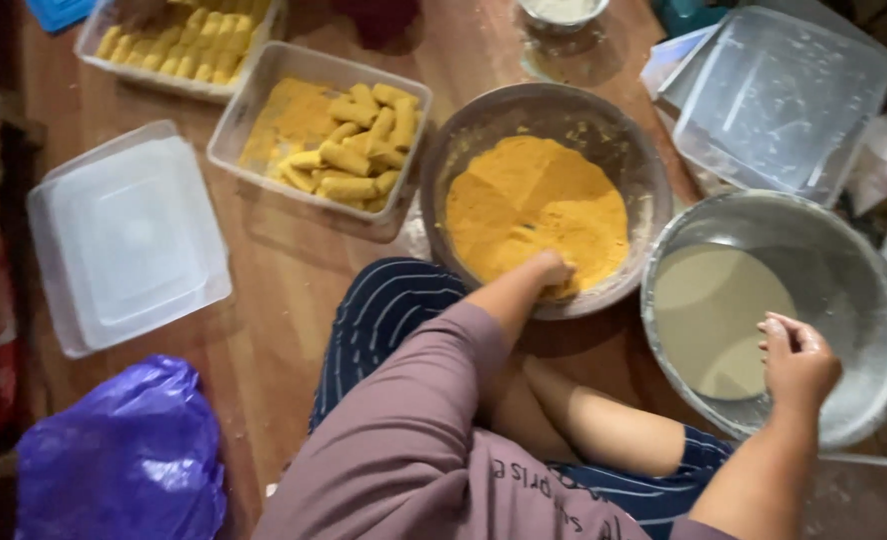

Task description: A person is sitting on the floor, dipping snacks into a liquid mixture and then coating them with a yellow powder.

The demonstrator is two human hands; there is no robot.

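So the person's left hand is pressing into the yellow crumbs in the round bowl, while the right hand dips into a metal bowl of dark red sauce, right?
Not quite. The head view shows the right hand over a round metal bowl of pale beige batter, not dark red sauce. The left hand does press into the yellow crumbs in the round bowl.

Warm brown wooden floor [294,300], softly lit.

Orange-yellow crumbs [534,210], purple bag [124,460]
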